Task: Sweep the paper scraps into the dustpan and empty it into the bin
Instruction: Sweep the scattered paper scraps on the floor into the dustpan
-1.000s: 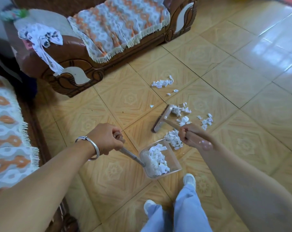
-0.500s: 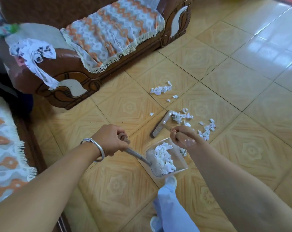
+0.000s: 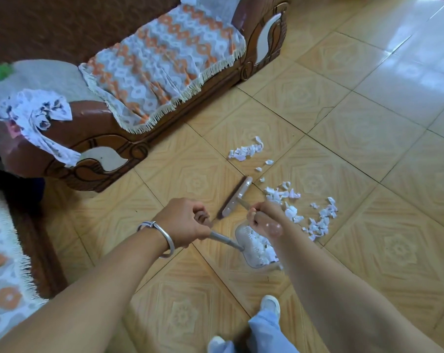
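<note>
My left hand (image 3: 184,221) grips the metal handle of a clear dustpan (image 3: 244,244) that rests on the tiled floor with white paper scraps inside it. My right hand (image 3: 263,217) is closed on the handle of a small brush (image 3: 236,197), whose head lies on the floor just beyond the pan. Loose paper scraps (image 3: 317,220) lie to the right of the brush. A smaller heap of scraps (image 3: 246,151) sits farther off near the sofa. My right forearm hides part of the pan. No bin is in view.
A brown carved sofa (image 3: 109,138) with an orange-and-white fringed cover stands at the back left. Another covered seat (image 3: 2,263) borders the left edge. My feet (image 3: 269,305) stand just behind the pan. Tiled floor (image 3: 368,123) stretches to the right.
The brush head has moved left and away from the pan mouth. The pile that lay at the pan's lip is gone from there. My view has shifted, with the sofa closer.
</note>
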Action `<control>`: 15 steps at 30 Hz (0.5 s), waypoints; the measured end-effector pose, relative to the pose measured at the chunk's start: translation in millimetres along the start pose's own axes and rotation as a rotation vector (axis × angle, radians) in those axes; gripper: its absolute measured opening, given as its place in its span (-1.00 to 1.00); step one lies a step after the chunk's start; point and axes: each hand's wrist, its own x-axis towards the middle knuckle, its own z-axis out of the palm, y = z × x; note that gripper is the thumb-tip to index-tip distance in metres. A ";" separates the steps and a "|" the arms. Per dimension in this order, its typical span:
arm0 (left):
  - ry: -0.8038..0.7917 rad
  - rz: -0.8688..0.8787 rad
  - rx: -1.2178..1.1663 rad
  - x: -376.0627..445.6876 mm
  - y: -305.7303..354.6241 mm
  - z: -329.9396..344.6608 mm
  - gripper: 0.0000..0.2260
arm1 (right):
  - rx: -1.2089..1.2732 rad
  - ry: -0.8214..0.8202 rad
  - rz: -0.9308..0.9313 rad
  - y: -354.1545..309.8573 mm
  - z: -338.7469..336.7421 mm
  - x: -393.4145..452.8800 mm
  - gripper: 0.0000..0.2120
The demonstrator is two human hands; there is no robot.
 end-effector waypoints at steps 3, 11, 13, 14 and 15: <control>0.003 0.020 0.002 14.3 2.8 -11.1 -0.86 | -0.087 0.138 -0.103 2.0 13.3 3.4 -0.77; -0.021 0.098 -0.003 63.1 3.7 -49.5 -0.89 | 0.081 -0.037 -0.091 -36.9 51.8 7.0 -0.69; -0.029 0.134 -0.005 75.9 1.7 -60.7 -0.89 | 0.149 -0.118 -0.054 -50.7 67.2 18.1 -0.74; -0.035 0.150 0.004 82.7 -1.1 -67.6 -0.89 | 0.148 -0.147 -0.055 -57.7 77.3 26.1 -0.75; -0.042 0.158 0.006 89.2 -4.2 -74.1 -0.91 | 0.138 -0.174 -0.045 -64.3 88.0 34.3 -0.74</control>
